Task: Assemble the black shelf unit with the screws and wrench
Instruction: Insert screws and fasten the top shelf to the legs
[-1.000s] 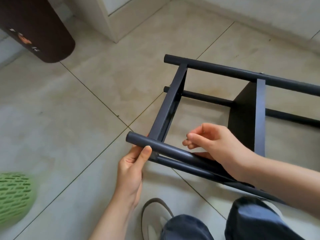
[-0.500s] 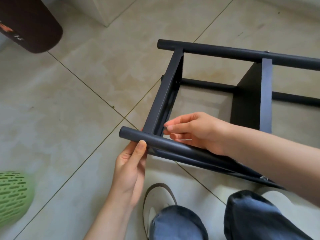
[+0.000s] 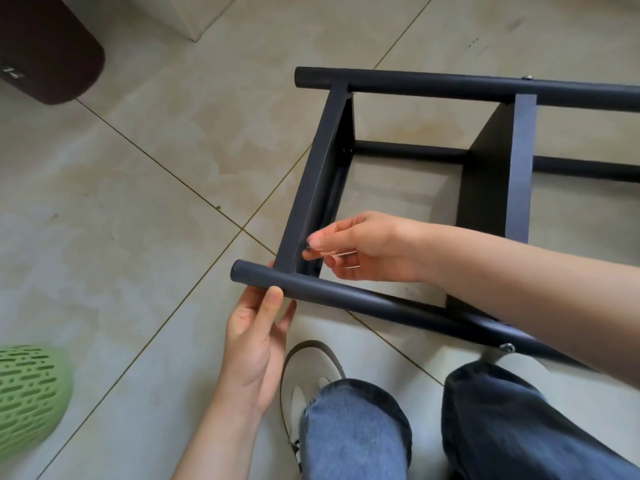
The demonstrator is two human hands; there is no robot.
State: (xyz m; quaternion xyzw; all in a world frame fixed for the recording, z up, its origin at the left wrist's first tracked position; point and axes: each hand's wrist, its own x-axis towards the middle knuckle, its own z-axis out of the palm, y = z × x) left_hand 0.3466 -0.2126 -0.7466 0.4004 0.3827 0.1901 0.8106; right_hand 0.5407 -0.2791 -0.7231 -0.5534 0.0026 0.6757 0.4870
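Since the earlier frame, right hand (image 3: 367, 247) has moved to the end panel, pinching a small silver screw (image 3: 307, 244) against it. Left hand (image 3: 258, 327) grips the near round tube of the black metal shelf unit (image 3: 519, 161), lying sideways on beige tiled floor (image 3: 138, 202).

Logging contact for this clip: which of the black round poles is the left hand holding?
The nearest pole, running along the bottom of the frame by the knees. The left hand grips it near its end, thumb on top. The other poles lie farther away, untouched.
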